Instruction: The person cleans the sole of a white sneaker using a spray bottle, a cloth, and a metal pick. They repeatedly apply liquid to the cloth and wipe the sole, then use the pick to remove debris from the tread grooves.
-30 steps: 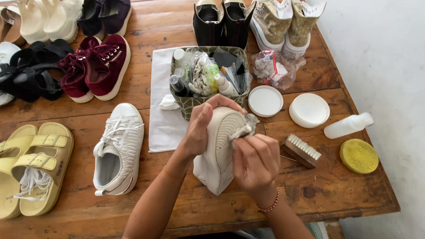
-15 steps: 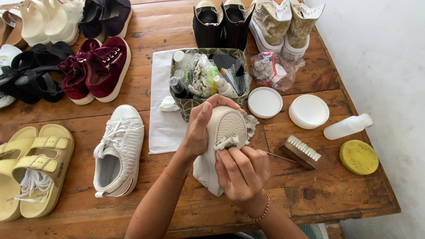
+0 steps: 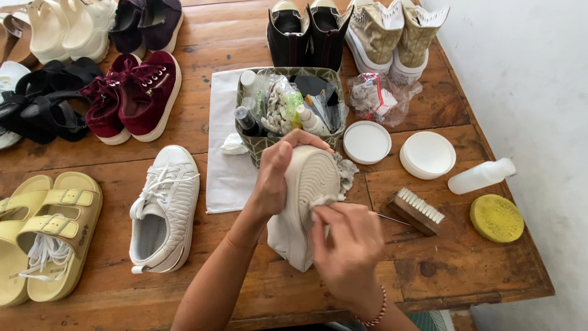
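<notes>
At bench centre, left hand (image 3: 274, 178) has a closed grip on white sneaker (image 3: 304, 214), sole up; right hand (image 3: 347, 248), at 5 o'clock, pinches grey cloth (image 3: 323, 202) against sole.

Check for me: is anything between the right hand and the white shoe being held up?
Only the small cloth: the right hand presses it against the sole of the white shoe. The left hand grips the shoe directly, with nothing between.
</notes>
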